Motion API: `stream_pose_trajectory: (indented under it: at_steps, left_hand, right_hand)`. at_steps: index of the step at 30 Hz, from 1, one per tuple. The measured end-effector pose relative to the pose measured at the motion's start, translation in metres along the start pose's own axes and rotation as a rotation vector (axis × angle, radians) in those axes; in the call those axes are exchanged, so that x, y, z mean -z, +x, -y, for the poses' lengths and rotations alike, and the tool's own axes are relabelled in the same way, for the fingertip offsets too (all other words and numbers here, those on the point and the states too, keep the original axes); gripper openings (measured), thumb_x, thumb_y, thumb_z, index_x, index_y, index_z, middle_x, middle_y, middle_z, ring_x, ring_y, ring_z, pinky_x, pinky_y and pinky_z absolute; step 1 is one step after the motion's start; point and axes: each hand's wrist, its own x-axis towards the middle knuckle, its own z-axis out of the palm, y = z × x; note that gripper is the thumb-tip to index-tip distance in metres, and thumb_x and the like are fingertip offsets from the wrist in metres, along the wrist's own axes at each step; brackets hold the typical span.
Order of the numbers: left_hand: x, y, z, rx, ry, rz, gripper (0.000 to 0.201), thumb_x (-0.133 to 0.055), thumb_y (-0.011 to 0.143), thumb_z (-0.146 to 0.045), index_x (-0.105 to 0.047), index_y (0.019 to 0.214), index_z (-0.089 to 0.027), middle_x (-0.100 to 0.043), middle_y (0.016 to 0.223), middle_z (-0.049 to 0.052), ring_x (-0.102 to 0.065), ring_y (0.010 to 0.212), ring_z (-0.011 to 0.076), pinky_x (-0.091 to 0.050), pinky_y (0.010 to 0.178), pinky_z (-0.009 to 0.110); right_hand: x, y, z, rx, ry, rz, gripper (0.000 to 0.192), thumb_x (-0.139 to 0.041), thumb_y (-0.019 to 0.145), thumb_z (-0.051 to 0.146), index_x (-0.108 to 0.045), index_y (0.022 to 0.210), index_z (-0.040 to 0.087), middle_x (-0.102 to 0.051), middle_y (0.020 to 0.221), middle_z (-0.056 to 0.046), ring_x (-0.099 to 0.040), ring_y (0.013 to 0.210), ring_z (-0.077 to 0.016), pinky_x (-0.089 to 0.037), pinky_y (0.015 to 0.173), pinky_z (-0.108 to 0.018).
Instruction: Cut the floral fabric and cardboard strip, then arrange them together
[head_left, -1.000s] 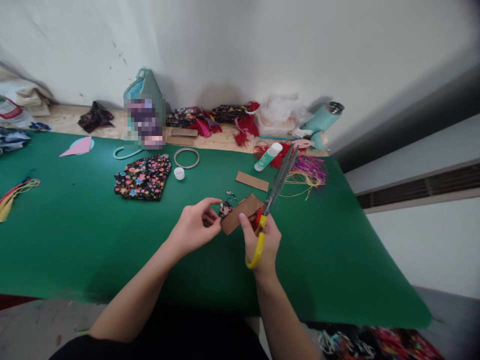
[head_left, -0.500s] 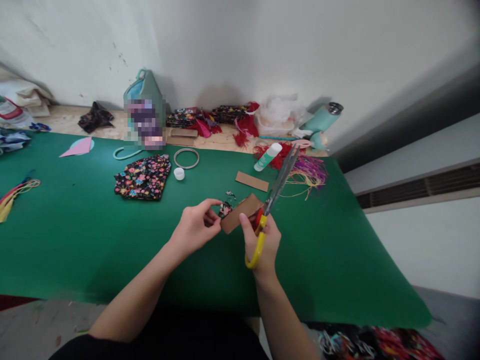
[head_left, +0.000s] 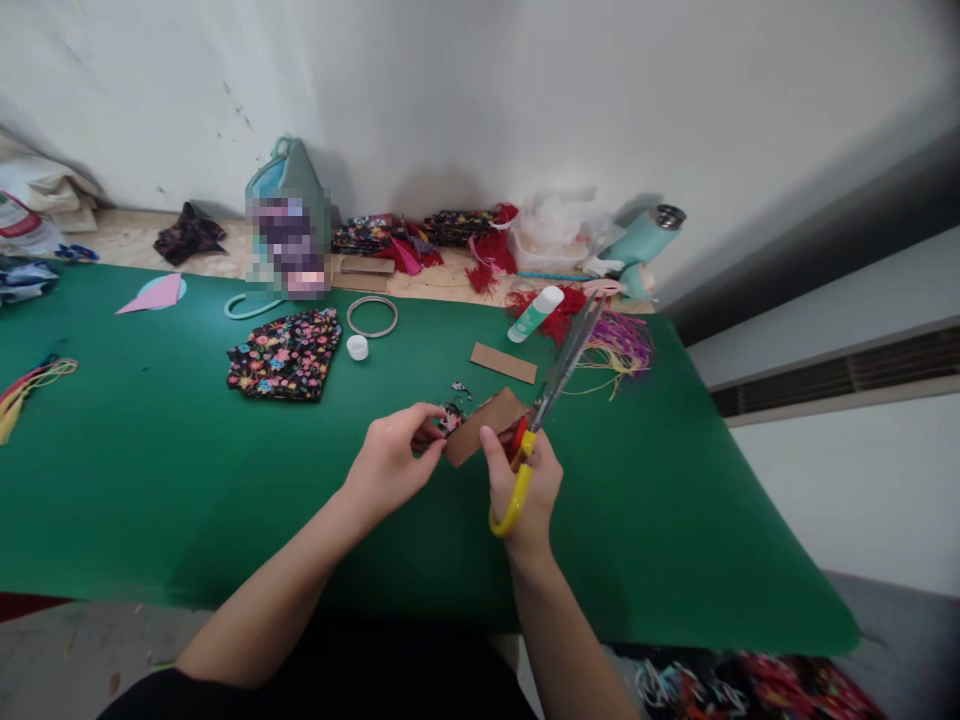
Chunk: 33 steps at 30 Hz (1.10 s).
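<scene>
My right hand (head_left: 529, 485) grips a pair of scissors (head_left: 517, 490) with yellow and red handles, blades tilted up and away. Its thumb also presses on a brown cardboard piece (head_left: 484, 425), held slantwise above the table. At that piece's left end, my left hand (head_left: 397, 450) has its fingers curled and thumb touching or nearly touching the edge; what lies between its fingertips is hidden. Just beyond these fingertips is a bit of black floral fabric (head_left: 451, 418), with a small floral scrap (head_left: 460, 387) on the table behind.
On the green table (head_left: 300, 520) are a cardboard strip (head_left: 503, 363), a glue stick (head_left: 535, 313), its white cap (head_left: 358, 347), a ring (head_left: 373, 317) and floral fabric (head_left: 285, 355). Purple and yellow threads (head_left: 619, 345) lie right. A pencil case (head_left: 289, 220) and flask (head_left: 649, 235) stand behind.
My left hand has shifted slightly right, closer to the cardboard's left end. My right hand keeps its hold on the scissors and cardboard, almost unmoved.
</scene>
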Motion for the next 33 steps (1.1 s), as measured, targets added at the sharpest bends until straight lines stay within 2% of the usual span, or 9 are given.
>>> stream_pose_trajectory:
  at_steps: [9, 13, 18, 26, 33]
  left_hand:
    - [-0.002, 0.001, -0.001, 0.133, -0.130, 0.001, 0.021, -0.061, 0.076, -0.008, -0.052, 0.091, -0.019, -0.065, 0.074, -0.002, -0.067, 0.068, 0.0116, -0.053, 0.062, 0.021]
    - [-0.002, -0.001, 0.001, 0.102, -0.015, 0.011, 0.020, -0.057, 0.079, -0.009, -0.044, 0.088, -0.021, -0.063, 0.077, -0.002, -0.063, 0.070, 0.0126, -0.049, 0.062, 0.023]
    - [-0.004, -0.002, 0.001, 0.022, 0.135, 0.025, 0.017, -0.050, 0.083, -0.008, -0.041, 0.089, -0.021, -0.056, 0.080, 0.000, -0.056, 0.071, 0.0132, -0.044, 0.065, 0.026]
    - [-0.010, -0.003, 0.001, 0.159, -0.082, 0.015, 0.021, -0.045, 0.085, -0.007, -0.034, 0.093, -0.022, -0.054, 0.084, 0.000, -0.055, 0.072, 0.0126, -0.045, 0.069, 0.027]
    - [-0.013, -0.004, 0.001, 0.215, -0.208, -0.037, 0.018, -0.047, 0.085, -0.010, -0.034, 0.091, -0.022, -0.053, 0.081, -0.001, -0.056, 0.069, 0.0114, -0.046, 0.068, 0.027]
  right_hand:
    - [0.002, 0.001, 0.000, 0.026, -0.038, -0.039, 0.027, -0.068, 0.073, 0.040, -0.051, 0.066, 0.020, -0.052, 0.056, 0.005, -0.048, 0.050, -0.0135, -0.040, 0.052, -0.027]
    - [0.001, 0.000, 0.001, 0.032, -0.047, -0.029, 0.027, -0.068, 0.073, 0.040, -0.051, 0.066, 0.020, -0.051, 0.056, 0.004, -0.048, 0.050, -0.0137, -0.040, 0.051, -0.027]
    - [0.000, -0.001, 0.000, 0.024, -0.053, -0.020, 0.027, -0.067, 0.074, 0.041, -0.050, 0.067, 0.021, -0.051, 0.057, 0.004, -0.048, 0.051, -0.0139, -0.040, 0.052, -0.027]
    - [0.001, 0.000, 0.000, 0.046, -0.046, -0.042, 0.026, -0.068, 0.073, 0.040, -0.051, 0.067, 0.021, -0.052, 0.057, 0.004, -0.049, 0.051, -0.0143, -0.042, 0.054, -0.028]
    - [-0.001, -0.002, -0.001, -0.064, 0.039, -0.025, 0.028, -0.068, 0.073, 0.041, -0.048, 0.067, 0.021, -0.047, 0.052, 0.007, -0.041, 0.043, -0.0108, -0.037, 0.046, -0.026]
